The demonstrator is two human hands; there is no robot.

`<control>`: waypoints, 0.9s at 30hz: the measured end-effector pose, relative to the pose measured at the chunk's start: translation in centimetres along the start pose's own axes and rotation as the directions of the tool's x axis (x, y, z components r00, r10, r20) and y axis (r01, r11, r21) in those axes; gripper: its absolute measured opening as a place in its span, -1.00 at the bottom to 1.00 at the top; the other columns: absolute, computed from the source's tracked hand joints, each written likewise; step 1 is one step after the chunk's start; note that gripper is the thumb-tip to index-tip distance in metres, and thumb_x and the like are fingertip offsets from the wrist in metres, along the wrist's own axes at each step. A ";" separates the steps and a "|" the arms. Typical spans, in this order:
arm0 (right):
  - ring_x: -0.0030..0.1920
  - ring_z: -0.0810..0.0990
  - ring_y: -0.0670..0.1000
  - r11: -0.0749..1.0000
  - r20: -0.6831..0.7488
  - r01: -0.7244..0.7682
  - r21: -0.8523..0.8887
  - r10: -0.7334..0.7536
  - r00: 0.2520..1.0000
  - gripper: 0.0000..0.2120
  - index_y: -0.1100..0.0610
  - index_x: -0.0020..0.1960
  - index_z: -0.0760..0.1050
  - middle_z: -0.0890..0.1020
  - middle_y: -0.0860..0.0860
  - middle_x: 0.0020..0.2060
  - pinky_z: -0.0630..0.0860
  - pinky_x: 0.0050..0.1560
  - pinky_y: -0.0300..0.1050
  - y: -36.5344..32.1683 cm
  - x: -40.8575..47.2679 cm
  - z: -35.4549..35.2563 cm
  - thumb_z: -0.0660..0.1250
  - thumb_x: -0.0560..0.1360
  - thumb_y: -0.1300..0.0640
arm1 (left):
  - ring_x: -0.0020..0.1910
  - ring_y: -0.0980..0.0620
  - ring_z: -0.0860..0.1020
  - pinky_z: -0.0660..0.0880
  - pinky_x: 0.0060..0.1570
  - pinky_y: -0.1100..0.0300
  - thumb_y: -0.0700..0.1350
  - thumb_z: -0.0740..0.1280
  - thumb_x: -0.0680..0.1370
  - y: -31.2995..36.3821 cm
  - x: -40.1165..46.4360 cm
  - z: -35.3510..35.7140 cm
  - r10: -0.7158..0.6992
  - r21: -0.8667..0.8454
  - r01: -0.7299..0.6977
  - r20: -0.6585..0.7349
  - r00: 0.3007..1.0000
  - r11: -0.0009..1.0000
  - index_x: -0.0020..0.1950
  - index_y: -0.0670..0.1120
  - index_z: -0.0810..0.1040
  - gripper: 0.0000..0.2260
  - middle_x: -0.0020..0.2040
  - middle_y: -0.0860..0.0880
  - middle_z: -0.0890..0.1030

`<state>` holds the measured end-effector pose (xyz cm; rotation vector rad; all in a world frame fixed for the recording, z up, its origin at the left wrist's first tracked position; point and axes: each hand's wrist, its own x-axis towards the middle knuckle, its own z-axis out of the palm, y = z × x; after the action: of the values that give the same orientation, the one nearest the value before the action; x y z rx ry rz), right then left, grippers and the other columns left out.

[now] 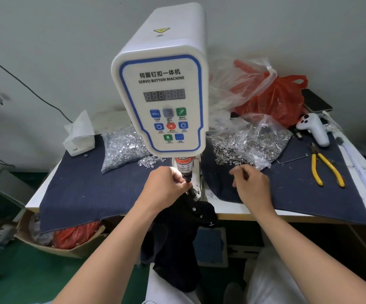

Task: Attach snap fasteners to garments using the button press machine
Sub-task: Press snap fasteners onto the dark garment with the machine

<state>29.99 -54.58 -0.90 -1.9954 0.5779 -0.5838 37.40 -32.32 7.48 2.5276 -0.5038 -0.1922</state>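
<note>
A white tissue box point(79, 137) sits at the middle left of the frame, on a blue cloth point(79, 189). At the upper right lies a red bag point(280, 102) with a clear bag point(241, 84) partly over it. A white controller point(314, 128) rests just right of the red bag. Yellow pliers point(324, 167) lie on the cloth at the right. At the lower left, a cardboard box point(68, 244) sits on the green floor point(35, 279).
</note>
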 end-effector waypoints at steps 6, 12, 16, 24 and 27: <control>-0.30 0.61 0.05 1.000 0.002 0.013 -0.007 -0.013 1.000 -0.76 0.01 -0.20 0.62 0.63 -0.04 -0.43 0.56 -0.15 0.11 0.1 0.1 0.0 0.28 0.60 0.07 | -0.38 0.39 0.50 0.39 -0.35 0.48 0.01 0.56 0.52 -0.1 0.3 0.2 -0.012 -0.016 0.012 0.012 1.000 1.000 -0.37 0.02 0.52 -0.67 -0.42 0.08 0.55; -0.30 0.61 0.04 1.000 -0.003 0.024 0.002 -0.024 1.000 -0.77 0.02 -0.20 0.62 0.62 -0.05 -0.43 0.56 -0.16 0.11 0.2 0.0 0.1 0.27 0.59 0.06 | -0.37 0.37 0.51 0.39 -0.34 0.50 0.03 0.57 0.52 -0.2 0.1 0.0 -0.003 -0.022 0.004 0.021 1.000 1.000 -0.36 -0.02 0.56 -0.67 -0.38 0.01 0.62; -0.30 0.61 0.05 0.999 -0.001 0.034 0.006 -0.034 0.999 -0.77 0.02 -0.18 0.62 0.62 -0.04 -0.43 0.56 -0.17 0.11 0.4 0.0 0.1 0.28 0.60 0.06 | -0.28 0.32 0.58 0.40 -0.31 0.51 0.09 0.57 0.52 -0.5 -1.0 -0.3 -0.064 -0.168 0.071 0.044 0.997 0.983 -0.24 0.03 0.64 -0.77 -0.26 0.05 0.69; -0.26 0.59 -0.06 0.984 0.170 0.168 0.064 -0.177 0.970 -0.84 0.02 -0.13 0.65 0.65 -0.09 -0.32 0.48 -0.20 -0.07 -1.6 -1.7 -0.6 0.36 0.60 0.10 | -0.41 0.23 0.44 0.37 -0.28 0.34 0.24 0.32 0.65 -1.9 -5.4 -1.3 -0.227 -0.531 0.223 0.058 0.972 0.818 -0.21 0.02 0.56 -0.63 -0.40 0.20 0.51; -0.13 0.59 -0.08 0.915 0.369 0.353 0.197 -0.403 0.838 -0.92 -0.10 -0.07 0.62 0.63 -0.13 -0.15 0.42 -0.11 -0.28 -4.7 -4.9 -0.7 0.38 0.57 -0.05 | -0.32 0.16 0.45 0.38 -0.16 0.16 0.23 0.26 0.69 -2.0 -6.2 -1.9 -0.277 -0.682 0.253 0.076 0.958 0.686 -0.24 0.07 0.59 -0.61 -0.30 0.14 0.53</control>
<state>26.52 -49.97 2.78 -2.0450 -0.1124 -0.4071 32.78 -27.39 8.13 1.8375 -0.0131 -0.3700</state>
